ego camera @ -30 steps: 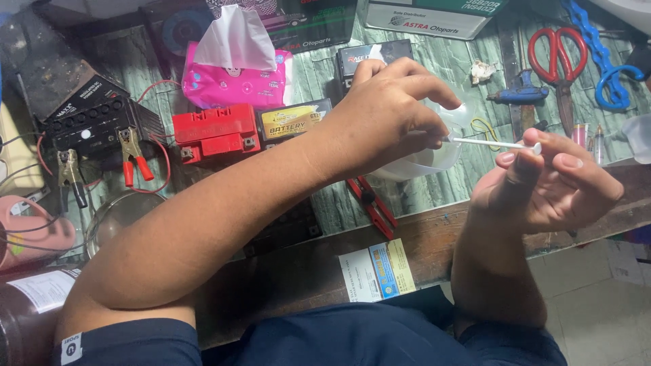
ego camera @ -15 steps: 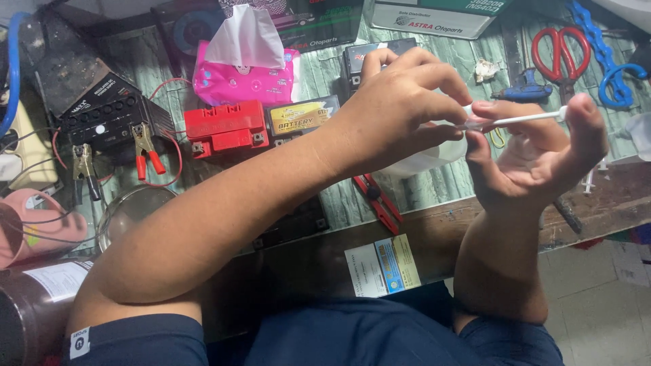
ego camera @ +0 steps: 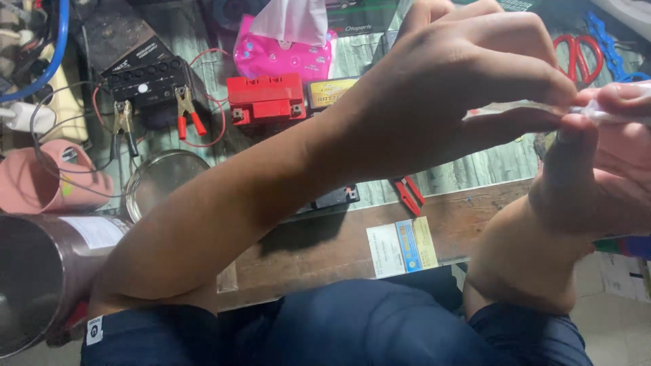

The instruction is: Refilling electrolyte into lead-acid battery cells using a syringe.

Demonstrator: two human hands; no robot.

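At the far left a pink mug lies beside a shiny metal cylinder, with a round glass lid just to the right. Behind them sits a black battery with clips and red wires on it, then a red battery and a pink tissue box. The left hand reaches across the wooden bench, its thumb and forefinger pinched together on a thin clear tube held above the bench edge. Red pliers lie under the forearm. The right hand meets it, fingertips clamped on the tube's other end. Red scissors lie behind at the far right.
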